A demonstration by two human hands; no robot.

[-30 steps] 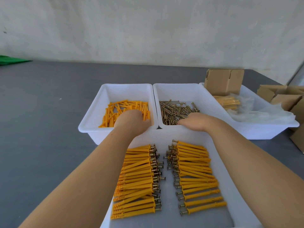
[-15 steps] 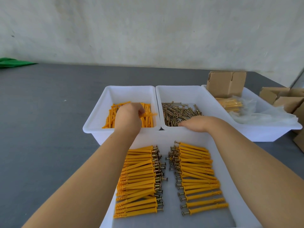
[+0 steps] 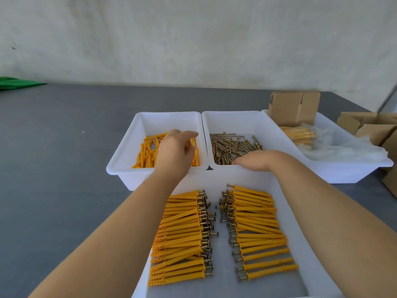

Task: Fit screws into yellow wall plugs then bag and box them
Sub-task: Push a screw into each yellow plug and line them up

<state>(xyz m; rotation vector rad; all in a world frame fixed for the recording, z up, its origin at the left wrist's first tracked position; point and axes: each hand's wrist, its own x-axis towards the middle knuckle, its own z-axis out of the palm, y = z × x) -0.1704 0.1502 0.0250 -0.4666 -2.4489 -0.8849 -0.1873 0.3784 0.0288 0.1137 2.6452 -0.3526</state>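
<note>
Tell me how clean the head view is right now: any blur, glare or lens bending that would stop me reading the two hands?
Head view: light is soft and even, shadows faint, no harsh glare on the white bins. Wide-angle bending curves the table's far edge. Left hand looks slightly motion-soft over the yellow plugs; right hand at the screws hides its own fingertips.

A dark grey table top (image 3: 60, 168) extended to a pale, mottled plaster wall (image 3: 193, 39) behind it. A piece of bright green fabric (image 3: 17, 83) lay at the table's far left edge, where table met wall, well apart from everything else in view.
</note>
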